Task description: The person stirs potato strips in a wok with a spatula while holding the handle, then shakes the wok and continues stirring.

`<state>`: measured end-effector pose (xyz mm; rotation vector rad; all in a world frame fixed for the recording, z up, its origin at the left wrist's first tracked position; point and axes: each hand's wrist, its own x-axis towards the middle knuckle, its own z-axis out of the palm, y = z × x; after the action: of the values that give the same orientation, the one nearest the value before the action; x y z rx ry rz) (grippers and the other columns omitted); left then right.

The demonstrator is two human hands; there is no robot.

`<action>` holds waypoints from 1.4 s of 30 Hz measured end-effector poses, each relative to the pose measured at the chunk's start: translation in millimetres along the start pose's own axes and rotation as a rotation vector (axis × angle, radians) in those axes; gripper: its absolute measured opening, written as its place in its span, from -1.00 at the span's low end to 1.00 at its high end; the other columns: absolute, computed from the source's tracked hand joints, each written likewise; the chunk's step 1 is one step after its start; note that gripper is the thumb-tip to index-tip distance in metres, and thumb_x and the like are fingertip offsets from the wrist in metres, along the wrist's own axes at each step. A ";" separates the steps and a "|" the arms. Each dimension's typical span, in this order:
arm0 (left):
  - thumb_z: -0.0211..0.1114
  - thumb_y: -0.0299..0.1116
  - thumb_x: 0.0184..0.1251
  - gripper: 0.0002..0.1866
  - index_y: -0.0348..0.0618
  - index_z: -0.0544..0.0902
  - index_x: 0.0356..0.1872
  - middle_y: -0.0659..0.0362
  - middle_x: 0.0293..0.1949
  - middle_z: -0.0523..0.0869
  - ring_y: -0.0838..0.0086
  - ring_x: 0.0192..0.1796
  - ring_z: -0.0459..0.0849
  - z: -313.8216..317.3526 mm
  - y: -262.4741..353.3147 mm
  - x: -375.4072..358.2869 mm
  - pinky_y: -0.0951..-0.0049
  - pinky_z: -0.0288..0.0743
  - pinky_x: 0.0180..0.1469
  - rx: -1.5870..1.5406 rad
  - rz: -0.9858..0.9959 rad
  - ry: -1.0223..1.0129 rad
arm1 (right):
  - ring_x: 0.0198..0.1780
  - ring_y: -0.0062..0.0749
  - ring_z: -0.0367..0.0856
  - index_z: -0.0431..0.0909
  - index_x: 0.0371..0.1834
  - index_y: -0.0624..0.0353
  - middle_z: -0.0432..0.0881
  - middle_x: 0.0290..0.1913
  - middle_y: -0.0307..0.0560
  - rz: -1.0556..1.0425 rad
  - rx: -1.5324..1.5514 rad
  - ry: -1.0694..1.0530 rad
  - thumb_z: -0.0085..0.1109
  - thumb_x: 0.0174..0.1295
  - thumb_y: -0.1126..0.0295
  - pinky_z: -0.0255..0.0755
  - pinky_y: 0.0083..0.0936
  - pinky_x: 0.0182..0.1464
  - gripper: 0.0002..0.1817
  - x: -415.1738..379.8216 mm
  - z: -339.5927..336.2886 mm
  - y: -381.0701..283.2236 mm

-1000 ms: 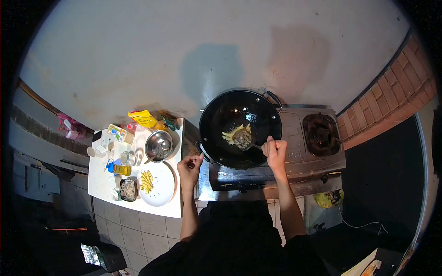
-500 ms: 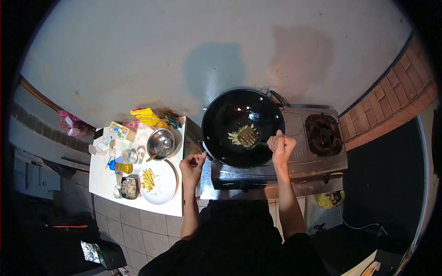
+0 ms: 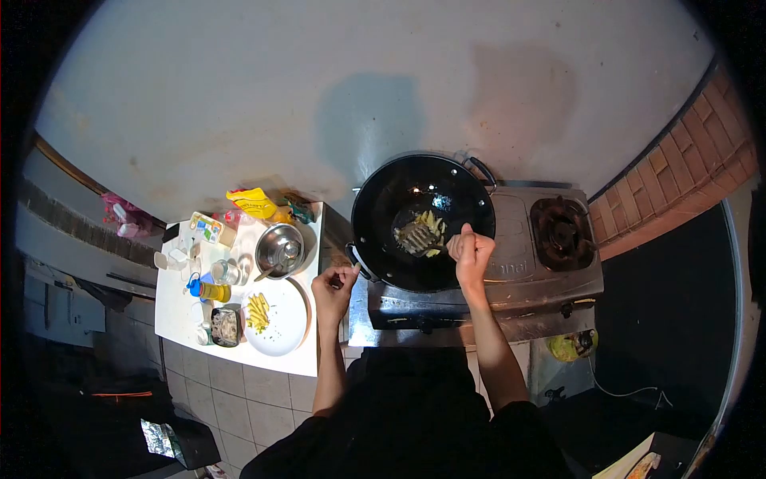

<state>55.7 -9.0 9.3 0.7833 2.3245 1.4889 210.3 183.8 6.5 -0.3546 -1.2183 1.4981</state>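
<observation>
A black wok (image 3: 375,191) sits on the left side of the gas stove. Low inside it lie pale yellow-green strips of food (image 3: 431,220). My right hand (image 3: 472,254) is closed round the handle of a slotted spatula (image 3: 416,238), whose head rests among the strips and covers some of them. At the wok's left side, my left hand (image 3: 335,289) has its fingers curled, pinching the lower end of the wok's side handle (image 3: 358,260).
On the white table (image 3: 302,363) at left are a white plate (image 3: 287,319) with more strips, a steel bowl (image 3: 279,249), a yellow squeeze bottle (image 3: 214,291), and several containers. A second burner (image 3: 562,233) is at right. The wall (image 3: 239,104) rises behind.
My right hand has moved left and slightly down, pushing the spatula head leftward through the strips, which have shifted and spread. My left hand stays at the wok handle.
</observation>
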 end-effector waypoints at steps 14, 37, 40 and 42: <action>0.40 -0.33 0.16 -0.76 -0.34 0.66 -0.49 0.28 -0.61 0.56 0.68 -0.51 0.41 1.9 -8.4 1.7 0.62 0.27 -0.44 -0.058 -0.017 -0.016 | -0.80 -0.68 0.14 0.13 -0.91 0.21 0.23 -0.87 -0.31 0.183 -0.259 0.012 -0.20 0.40 0.39 -0.02 -0.54 -0.69 -0.41 2.8 -8.3 -0.4; 0.43 -0.36 0.12 -0.80 -0.33 0.70 -0.45 0.30 -0.64 0.50 0.73 -0.58 0.36 2.4 -11.2 6.4 0.66 0.21 -0.54 -0.054 0.082 0.034 | -0.77 -0.72 0.01 0.04 -0.85 0.16 0.12 -0.84 -0.34 -0.063 -0.071 0.043 -0.21 0.43 0.48 -0.12 -0.60 -0.68 -0.44 13.7 -14.0 -31.3; 0.44 -0.35 0.12 -0.80 -0.32 0.70 -0.45 0.32 -0.64 0.49 0.73 -0.58 0.36 1.6 -11.2 6.9 0.67 0.20 -0.53 -0.050 0.103 0.039 | -0.77 -0.72 0.02 0.05 -0.85 0.16 0.13 -0.83 -0.35 -0.061 -0.086 0.056 -0.20 0.43 0.47 -0.11 -0.60 -0.68 -0.44 11.0 -17.1 -24.4; 0.44 -0.34 0.11 -0.79 -0.32 0.70 -0.46 0.33 -0.64 0.48 0.74 -0.57 0.35 1.5 -10.3 8.0 0.68 0.19 -0.52 -0.085 0.052 0.011 | -0.77 -0.71 0.03 0.06 -0.85 0.16 0.13 -0.83 -0.35 -0.054 -0.090 0.056 -0.19 0.43 0.47 -0.10 -0.60 -0.67 -0.44 10.8 -18.7 -18.6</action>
<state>46.8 -6.6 -0.1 0.8201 2.2482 1.6063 231.2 199.4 18.0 -0.4180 -1.2438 1.3819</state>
